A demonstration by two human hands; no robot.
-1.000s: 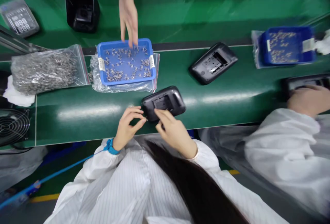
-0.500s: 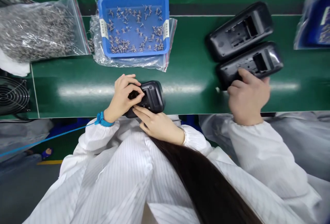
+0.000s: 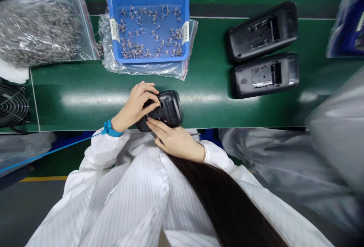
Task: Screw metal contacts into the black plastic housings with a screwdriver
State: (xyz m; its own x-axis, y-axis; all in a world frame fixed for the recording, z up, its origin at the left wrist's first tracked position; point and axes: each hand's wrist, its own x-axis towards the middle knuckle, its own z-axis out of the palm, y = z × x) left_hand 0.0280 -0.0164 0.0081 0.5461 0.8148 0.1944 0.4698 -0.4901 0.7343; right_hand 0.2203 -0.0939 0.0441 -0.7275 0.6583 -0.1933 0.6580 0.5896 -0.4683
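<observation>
A black handset housing [image 3: 172,108] lies on the bench edge before me, its battery compartment facing up. My left hand [image 3: 143,101], with a blue wrist strap [image 3: 112,128], reaches over its left part. Thumb and index fingertip are pinched together at the compartment; whatever they pinch is too small to make out. From below, my right hand [image 3: 173,137] grips the lower side of the housing, index and middle fingertips pressed on the compartment's left end. Beyond the hands stands a blue tray [image 3: 149,60] with many small metal springs [image 3: 133,49].
At left lie a clear bag of springs [image 3: 42,30] and a fan [image 3: 13,104]. Two more black housings [image 3: 263,34] rest at right. Another blue tray [image 3: 348,30] sits at the far right. A co-worker's pale sleeve [image 3: 338,125] shows at the right edge.
The co-worker's hand has withdrawn from the nearer housing at right, which now lies straighter. My hands stay nearly in place on my housing; the view has shifted slightly.
</observation>
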